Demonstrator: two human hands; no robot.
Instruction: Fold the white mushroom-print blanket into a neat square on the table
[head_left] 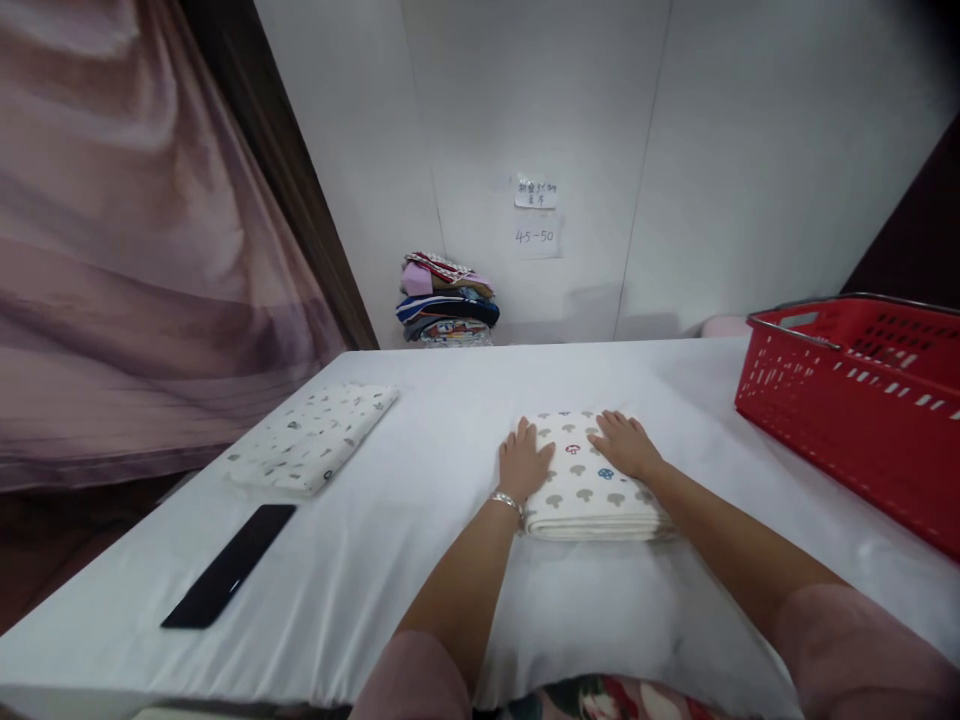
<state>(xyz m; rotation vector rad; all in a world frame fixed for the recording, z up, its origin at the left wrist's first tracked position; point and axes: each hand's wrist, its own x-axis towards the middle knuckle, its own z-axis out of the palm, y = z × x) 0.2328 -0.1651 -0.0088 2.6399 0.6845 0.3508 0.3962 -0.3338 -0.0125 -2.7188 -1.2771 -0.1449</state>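
Note:
A folded white cloth (pixel 581 490) with grey mushroom-like prints and small red and blue marks lies on the white-covered table in front of me. My left hand (pixel 525 462) rests along its left edge, fingers spread, with a silver bracelet at the wrist. Lying flat on the cloth's upper right part is my right hand (pixel 626 443), its fingers apart. Neither hand grips the cloth. Further left on the table is another folded white cloth (pixel 315 440) with small dark prints.
A black flat object (pixel 230 567) lies at the left of the table (pixel 375 560). At the right stands a red plastic basket (pixel 862 400). A pile of folded fabrics (pixel 448 305) is behind the far edge. Pink curtains (pixel 150 200) hang at the left.

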